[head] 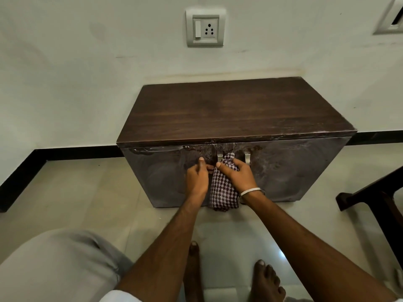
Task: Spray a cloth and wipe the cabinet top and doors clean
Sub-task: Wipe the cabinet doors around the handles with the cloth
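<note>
A low dark wooden cabinet (237, 110) stands against the wall, its two front doors (290, 168) streaked with wet smears. My right hand (238, 175) presses a purple-and-white checked cloth (222, 190) against the doors near the metal handles (247, 159); the cloth hangs down toward the floor. My left hand (197, 177) is beside it on the left door, fingers curled against the door and touching the cloth's edge. No spray bottle is in view.
A wall socket (205, 27) sits above the cabinet. A dark chair leg (375, 192) stands at the right. My bare feet (265, 282) and bent knee (54, 267) rest on the tiled floor in front.
</note>
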The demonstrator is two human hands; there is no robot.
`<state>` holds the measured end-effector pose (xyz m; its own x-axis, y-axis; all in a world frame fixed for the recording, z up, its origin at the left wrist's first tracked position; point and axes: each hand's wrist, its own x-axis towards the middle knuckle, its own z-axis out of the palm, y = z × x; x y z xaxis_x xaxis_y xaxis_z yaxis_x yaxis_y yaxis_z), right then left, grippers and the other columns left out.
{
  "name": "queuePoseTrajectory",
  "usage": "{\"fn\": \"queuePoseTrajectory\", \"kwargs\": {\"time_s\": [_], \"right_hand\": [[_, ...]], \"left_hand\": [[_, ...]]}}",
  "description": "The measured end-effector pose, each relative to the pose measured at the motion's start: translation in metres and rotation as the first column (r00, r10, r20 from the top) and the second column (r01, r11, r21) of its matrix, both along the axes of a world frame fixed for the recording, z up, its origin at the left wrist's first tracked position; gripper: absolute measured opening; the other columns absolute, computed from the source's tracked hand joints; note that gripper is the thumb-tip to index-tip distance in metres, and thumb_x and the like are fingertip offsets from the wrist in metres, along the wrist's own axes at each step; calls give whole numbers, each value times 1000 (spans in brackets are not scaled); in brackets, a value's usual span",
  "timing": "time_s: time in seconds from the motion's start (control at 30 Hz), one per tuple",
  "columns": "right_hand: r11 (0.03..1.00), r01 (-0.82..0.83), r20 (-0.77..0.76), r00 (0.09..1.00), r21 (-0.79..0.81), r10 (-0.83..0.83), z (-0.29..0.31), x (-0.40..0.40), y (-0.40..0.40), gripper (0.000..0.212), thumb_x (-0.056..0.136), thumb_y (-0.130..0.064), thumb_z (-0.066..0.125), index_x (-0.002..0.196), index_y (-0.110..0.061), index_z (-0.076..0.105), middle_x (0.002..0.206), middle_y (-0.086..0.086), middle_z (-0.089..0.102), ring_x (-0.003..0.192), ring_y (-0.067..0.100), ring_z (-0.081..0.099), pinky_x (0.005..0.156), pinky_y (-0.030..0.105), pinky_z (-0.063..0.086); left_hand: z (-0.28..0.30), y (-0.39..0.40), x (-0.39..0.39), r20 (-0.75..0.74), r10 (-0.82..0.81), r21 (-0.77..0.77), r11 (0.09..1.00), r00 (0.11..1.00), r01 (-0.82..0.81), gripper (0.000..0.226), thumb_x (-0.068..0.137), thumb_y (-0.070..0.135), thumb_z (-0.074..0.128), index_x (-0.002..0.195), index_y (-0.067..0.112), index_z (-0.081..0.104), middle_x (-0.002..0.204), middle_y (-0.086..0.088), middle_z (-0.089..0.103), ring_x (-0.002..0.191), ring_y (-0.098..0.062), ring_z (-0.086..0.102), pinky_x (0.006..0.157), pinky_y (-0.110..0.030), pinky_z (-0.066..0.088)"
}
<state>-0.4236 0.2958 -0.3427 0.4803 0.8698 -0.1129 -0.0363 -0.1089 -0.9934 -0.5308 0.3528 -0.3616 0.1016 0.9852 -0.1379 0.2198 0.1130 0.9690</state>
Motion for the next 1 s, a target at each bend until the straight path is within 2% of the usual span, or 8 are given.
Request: {"fn": "queuePoseTrajectory", "kwargs": {"time_s": [0.1, 0.17, 0.3, 0.5, 0.6, 0.7, 0.87, 1.0], "right_hand": [[999, 39, -202, 979, -5, -39, 1, -2, 0, 15, 82, -21, 73, 94, -12, 70, 92, 6, 74, 85, 20, 70, 68, 26, 55], [999, 51, -236, 971, 2, -49, -1, -4, -1, 13, 82, -22, 73, 93, -15, 70, 90, 4, 74, 85, 19, 71, 68, 26, 56], [1000, 10, 103, 995, -30, -7, -17, -7, -4, 19, 82, -23, 74, 98, -14, 67, 98, 2, 70, 96, 18, 65, 86, 33, 52], [990, 142, 370, 920, -8, -129, -34, -14, 2, 28, 78, -22, 77, 101, -12, 65, 105, 6, 69, 101, 20, 61, 90, 35, 50], [971, 237, 380, 901, -25, -210, -42, -22, 5, 33, 78, -23, 77, 104, -11, 61, 106, 6, 67, 102, 22, 60, 89, 39, 51], [945, 322, 353, 891, -48, -286, -45, -28, 11, 32, 76, -21, 79, 98, -13, 56, 98, 4, 64, 91, 16, 56, 80, 31, 47], [915, 384, 279, 898, -122, -340, -42, -34, 17, 32, 76, -20, 78, 96, -10, 55, 95, 7, 62, 84, 14, 47, 74, 23, 37], [909, 397, 286, 892, -123, -351, -36, -35, 16, 32, 77, -19, 78, 96, -8, 55, 98, 11, 65, 82, 16, 52, 72, 23, 38]], "left_hand": [[0, 0, 1, -27, -7, -5, 1000, 1000, 7, 49, 100, 47, 37, 71, 25, 71, 81, 4, 73, 81, -14, 67, 69, -26, 46], [-1, 1, 1, -37, 1, 5, 1000, 999, 0, 49, 100, 48, 37, 72, 26, 71, 83, 4, 73, 80, -13, 66, 70, -25, 45], [-3, 1, -1, -14, -4, 20, 1000, 1000, 4, 49, 101, 43, 38, 73, 22, 73, 77, 4, 72, 80, -14, 66, 69, -23, 46], [-4, 2, 1, 6, 3, 23, 1000, 1000, -3, 48, 102, 41, 37, 71, 23, 69, 78, 0, 72, 84, -21, 69, 84, -34, 52], [-6, 2, 2, 5, -5, 6, 1000, 1000, 5, 48, 101, 43, 37, 69, 26, 68, 78, 2, 72, 83, -19, 68, 86, -39, 54], [-8, 3, 1, -21, 4, 5, 1000, 1000, -4, 48, 100, 47, 37, 68, 28, 67, 78, 5, 71, 83, -16, 67, 85, -37, 53], [-11, 4, 0, -57, 16, 7, 1000, 998, -16, 47, 98, 51, 38, 70, 27, 67, 82, 4, 72, 84, -15, 66, 82, -33, 51], [-10, 2, -2, -71, 75, 44, 996, 995, -72, 48, 96, 53, 40, 70, 25, 69, 81, 2, 74, 84, -17, 67, 81, -33, 51]]}}
